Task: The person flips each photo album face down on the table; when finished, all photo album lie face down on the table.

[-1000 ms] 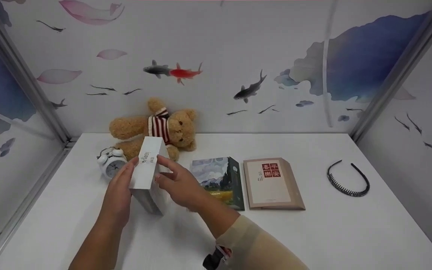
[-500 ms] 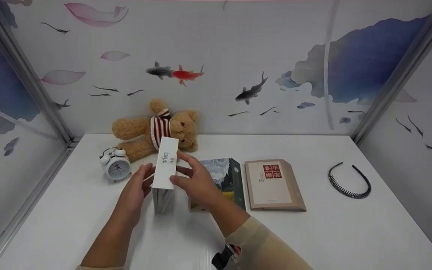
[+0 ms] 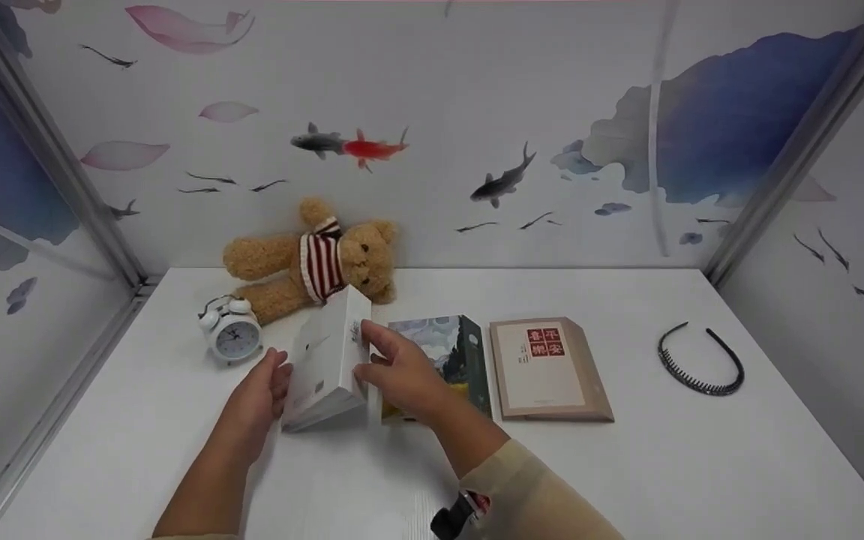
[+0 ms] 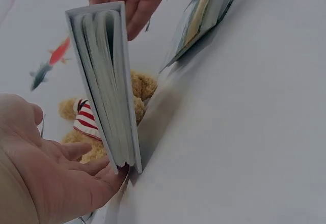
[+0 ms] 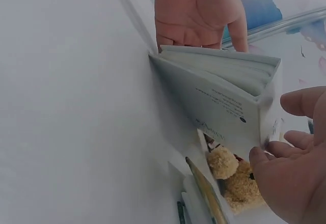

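Observation:
A thick white hardcover book [image 3: 323,360] stands tilted on its page edge, spine up and leaning right, between my two hands. Its fanned pages show in the left wrist view. My left hand [image 3: 252,405] is at the book's lower left edge, its loosely straight fingers [image 4: 104,170] touching it near the table. On the spine side, my right hand [image 3: 406,375] rests its thumb and fingertips against the spine; small print shows on the cover in the right wrist view. Behind the book lies a brown teddy bear [image 3: 319,259] in a striped shirt.
A white alarm clock [image 3: 237,337] stands left of the book. A landscape-painted box [image 3: 432,337] sits partly behind my right hand, with a tan book-like packet [image 3: 541,375] beside it. Farther right lies a black toothed headband [image 3: 702,386]. Walls enclose the white table [image 3: 664,472].
The white book first shifted right, then tipped so its spine leans right and its cover shows. My left hand has moved down to the book's lower edge; my right hand stays at the spine.

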Demonstrator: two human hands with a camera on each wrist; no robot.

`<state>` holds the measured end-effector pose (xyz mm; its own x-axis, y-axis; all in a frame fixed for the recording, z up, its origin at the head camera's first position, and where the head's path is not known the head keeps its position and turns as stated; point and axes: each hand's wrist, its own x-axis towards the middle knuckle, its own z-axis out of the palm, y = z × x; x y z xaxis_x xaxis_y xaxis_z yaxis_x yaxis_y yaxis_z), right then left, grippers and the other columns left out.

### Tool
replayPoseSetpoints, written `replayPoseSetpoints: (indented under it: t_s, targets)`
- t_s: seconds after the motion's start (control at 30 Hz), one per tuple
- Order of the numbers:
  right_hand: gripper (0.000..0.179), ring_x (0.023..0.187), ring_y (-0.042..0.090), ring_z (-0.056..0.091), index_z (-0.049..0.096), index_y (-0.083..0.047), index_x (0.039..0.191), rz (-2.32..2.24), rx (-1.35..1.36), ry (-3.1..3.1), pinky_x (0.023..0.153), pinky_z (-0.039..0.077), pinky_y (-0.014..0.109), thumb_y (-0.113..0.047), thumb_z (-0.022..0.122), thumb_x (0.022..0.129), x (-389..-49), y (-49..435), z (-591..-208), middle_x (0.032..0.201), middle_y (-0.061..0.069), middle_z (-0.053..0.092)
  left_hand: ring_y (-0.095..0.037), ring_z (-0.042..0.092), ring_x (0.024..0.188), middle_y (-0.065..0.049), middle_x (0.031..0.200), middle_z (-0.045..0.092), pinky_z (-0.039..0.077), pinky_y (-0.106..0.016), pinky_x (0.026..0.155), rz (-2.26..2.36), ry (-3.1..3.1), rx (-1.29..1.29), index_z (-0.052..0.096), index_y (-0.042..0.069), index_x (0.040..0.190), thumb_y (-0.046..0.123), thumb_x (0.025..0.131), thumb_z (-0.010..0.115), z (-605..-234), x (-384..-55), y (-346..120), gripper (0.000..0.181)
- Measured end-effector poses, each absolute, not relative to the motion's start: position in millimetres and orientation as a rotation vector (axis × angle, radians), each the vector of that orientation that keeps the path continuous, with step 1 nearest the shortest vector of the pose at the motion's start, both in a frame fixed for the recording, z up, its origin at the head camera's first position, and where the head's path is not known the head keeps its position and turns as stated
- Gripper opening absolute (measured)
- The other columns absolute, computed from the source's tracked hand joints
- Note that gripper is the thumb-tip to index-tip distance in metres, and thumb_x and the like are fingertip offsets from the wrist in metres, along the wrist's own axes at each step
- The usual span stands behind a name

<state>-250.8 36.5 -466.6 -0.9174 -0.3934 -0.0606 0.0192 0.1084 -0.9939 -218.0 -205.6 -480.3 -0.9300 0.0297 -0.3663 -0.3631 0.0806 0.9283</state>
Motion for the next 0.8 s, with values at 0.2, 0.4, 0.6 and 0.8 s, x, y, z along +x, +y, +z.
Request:
replayPoseSetpoints:
  t_s: [0.2, 0.4, 0.6, 0.8]
  targets:
    - [0.069, 0.165, 0.023, 0.033, 0.038, -0.02, 0.168, -1.882, -0.242, 1.998, 0.134, 0.029, 0.05, -0.014, 0.065, 0.105, -247, 35, -479, 0.173, -0.003, 0.041, -0.035, 0.012, 0.17, -0.013, 0.182, 0.012, 0.016, -0.05, 0.138, 1.952, 2.08, -0.413, 0.007, 0.01, 0.173, 0.064, 0.112, 0.018, -482, -221, -210, 0.082]
    - [0.071, 0.165, 0.024, 0.031, 0.034, -0.018, 0.169, -1.871, -0.225, 2.012, 0.134, 0.029, 0.049, -0.015, 0.065, 0.105, -244, 34, -484, 0.175, -0.001, 0.037, -0.034, 0.007, 0.17, -0.012, 0.183, 0.007, 0.012, -0.05, 0.139, 1.937, 2.091, -0.416, 0.003, 0.009, 0.173, 0.062, 0.113, 0.015, -487, -224, -210, 0.081]
    - [0.069, 0.165, 0.025, 0.031, 0.035, -0.013, 0.168, -1.908, -0.246, 1.978, 0.135, 0.028, 0.048, -0.013, 0.065, 0.105, -242, 36, -486, 0.176, 0.002, 0.036, -0.034, 0.004, 0.17, -0.01, 0.183, 0.008, 0.008, -0.051, 0.139, 1.87, 2.142, -0.434, 0.003, 0.011, 0.174, 0.064, 0.112, 0.014, -485, -225, -209, 0.082]
    - [0.065, 0.164, 0.022, 0.035, 0.04, -0.021, 0.167, -1.87, -0.233, 2.032, 0.134, 0.031, 0.049, -0.035, 0.065, 0.108, -243, 54, -474, 0.173, -0.003, 0.04, -0.035, 0.004, 0.17, -0.011, 0.183, 0.005, 0.009, -0.054, 0.139, 1.729, 2.309, -0.427, 0.007, 0.015, 0.174, 0.062, 0.112, 0.015, -469, -219, -196, 0.078]
